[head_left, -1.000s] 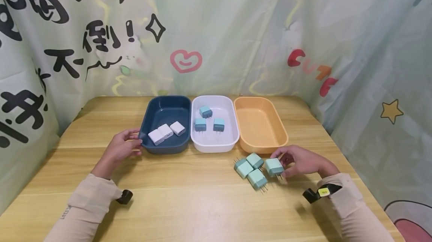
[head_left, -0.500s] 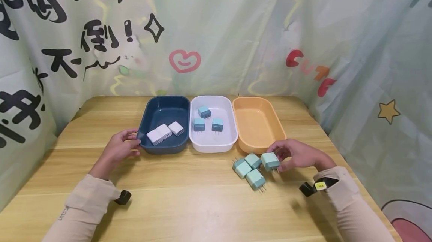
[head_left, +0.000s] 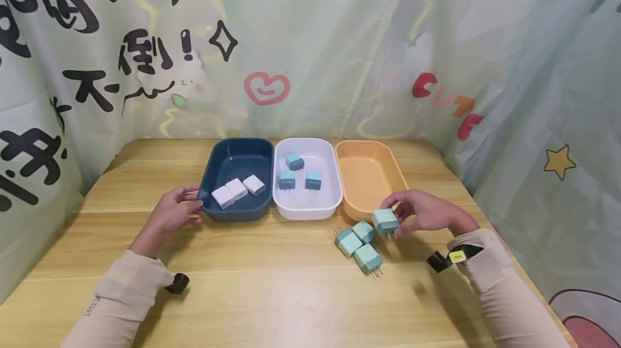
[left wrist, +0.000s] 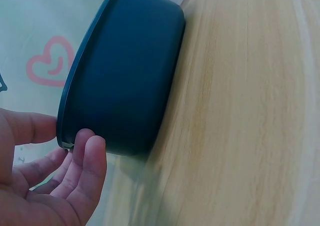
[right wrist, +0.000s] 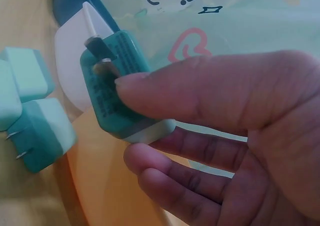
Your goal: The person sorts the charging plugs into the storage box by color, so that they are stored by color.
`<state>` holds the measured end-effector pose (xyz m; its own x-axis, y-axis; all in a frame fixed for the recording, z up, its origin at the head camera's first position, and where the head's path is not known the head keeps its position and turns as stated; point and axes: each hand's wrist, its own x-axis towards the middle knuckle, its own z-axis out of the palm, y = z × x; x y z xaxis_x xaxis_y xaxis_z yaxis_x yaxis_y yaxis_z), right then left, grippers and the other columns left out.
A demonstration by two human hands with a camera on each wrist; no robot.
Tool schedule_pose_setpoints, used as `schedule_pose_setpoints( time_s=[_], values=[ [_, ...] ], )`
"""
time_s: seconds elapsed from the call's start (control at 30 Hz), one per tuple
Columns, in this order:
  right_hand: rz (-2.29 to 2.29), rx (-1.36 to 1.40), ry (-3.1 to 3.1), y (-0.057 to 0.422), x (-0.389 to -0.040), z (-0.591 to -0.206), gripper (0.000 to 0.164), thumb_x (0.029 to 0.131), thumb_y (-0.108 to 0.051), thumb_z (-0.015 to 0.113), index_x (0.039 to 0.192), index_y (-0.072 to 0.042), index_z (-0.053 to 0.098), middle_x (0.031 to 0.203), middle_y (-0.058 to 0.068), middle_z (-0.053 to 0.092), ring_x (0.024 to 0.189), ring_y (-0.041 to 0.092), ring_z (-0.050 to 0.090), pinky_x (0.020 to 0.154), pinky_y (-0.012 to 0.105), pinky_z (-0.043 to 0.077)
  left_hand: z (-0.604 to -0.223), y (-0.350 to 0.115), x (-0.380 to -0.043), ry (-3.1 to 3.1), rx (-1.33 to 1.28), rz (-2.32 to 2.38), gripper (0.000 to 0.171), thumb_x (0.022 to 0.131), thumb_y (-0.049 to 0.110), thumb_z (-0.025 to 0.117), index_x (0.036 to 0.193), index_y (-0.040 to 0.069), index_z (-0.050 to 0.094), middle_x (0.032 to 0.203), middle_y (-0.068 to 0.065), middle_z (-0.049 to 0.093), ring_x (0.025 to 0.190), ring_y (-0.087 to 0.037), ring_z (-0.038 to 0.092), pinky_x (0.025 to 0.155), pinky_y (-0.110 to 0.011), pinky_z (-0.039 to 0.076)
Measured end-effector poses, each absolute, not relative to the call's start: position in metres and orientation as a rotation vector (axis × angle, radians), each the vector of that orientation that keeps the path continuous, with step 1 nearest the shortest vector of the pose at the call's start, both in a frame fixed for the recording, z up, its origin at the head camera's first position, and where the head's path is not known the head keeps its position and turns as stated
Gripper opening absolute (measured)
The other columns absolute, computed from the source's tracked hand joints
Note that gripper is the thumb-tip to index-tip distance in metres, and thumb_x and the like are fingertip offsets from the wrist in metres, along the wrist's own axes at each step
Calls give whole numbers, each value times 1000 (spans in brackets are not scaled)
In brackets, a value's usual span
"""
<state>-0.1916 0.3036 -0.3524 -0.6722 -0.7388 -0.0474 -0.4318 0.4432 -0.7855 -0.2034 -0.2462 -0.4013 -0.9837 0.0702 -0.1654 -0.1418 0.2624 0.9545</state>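
Observation:
My right hand (head_left: 424, 210) pinches a light green and teal plug charger (head_left: 385, 221) by its side, raised in front of the orange tray's near edge. In the right wrist view its metal prongs point away from the palm, with the thumb against the teal face (right wrist: 112, 105). Several similar chargers (head_left: 367, 258) lie clustered on the table just left of it. My left hand (head_left: 172, 212) holds the left rim of the dark blue tray (head_left: 208, 178). In the left wrist view, the fingertips (left wrist: 93, 148) lie against that tray's outer wall (left wrist: 125, 70).
Three trays stand side by side: dark blue with three white chargers (head_left: 236, 189), white (head_left: 308, 212) with three blue chargers (head_left: 312, 179), and orange (head_left: 371, 167). The wooden table (head_left: 271, 294) stretches in front. A printed curtain (head_left: 330, 41) hangs behind and at both sides.
The right hand has lifted the charger slightly and moved it up and left toward the orange tray. The left hand stays at the blue tray's rim.

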Motion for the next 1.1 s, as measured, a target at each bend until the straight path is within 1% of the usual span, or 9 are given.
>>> schedule_pose_setpoints(
  time_s=[0.27, 0.6, 0.9, 1.1],
  values=[
    [-1069, -989, 2352, 299, -199, -346, 46, 75, -3, 81, 115, 4, 59, 100, 10, 62, 80, 21, 64, 74, 32, 56, -402, -246, -204, 2357, -82, 1794, 55, 98, 2, 51, 147, -4, 29, 132, -28, 41, 89, -24, 62, 72, -30, 58],
    [-1094, -932, 2364, 297, -211, -345, 45, 76, 3, 78, 116, 6, 57, 102, 13, 60, 83, 22, 64, 74, 31, 56, -402, -246, -204, 2363, -91, 1782, 55, 98, 3, 51, 148, -4, 29, 133, -28, 41, 90, -23, 62, 73, -30, 58],
    [-1117, -861, 2397, 296, -223, -346, 46, 75, -2, 80, 115, 6, 58, 103, 12, 60, 84, 23, 63, 74, 29, 55, -402, -247, -204, 2364, -110, 1770, 55, 98, 3, 50, 148, -2, 30, 133, -27, 41, 93, -27, 61, 74, -31, 58],
    [-1106, -814, 2442, 293, -230, -346, 45, 76, -1, 79, 115, 5, 58, 104, 13, 59, 85, 25, 61, 76, 29, 54, -400, -246, -203, 2345, -103, 1788, 55, 98, 4, 51, 148, -3, 29, 132, -27, 41, 93, -25, 61, 73, -31, 58]
  ],
)
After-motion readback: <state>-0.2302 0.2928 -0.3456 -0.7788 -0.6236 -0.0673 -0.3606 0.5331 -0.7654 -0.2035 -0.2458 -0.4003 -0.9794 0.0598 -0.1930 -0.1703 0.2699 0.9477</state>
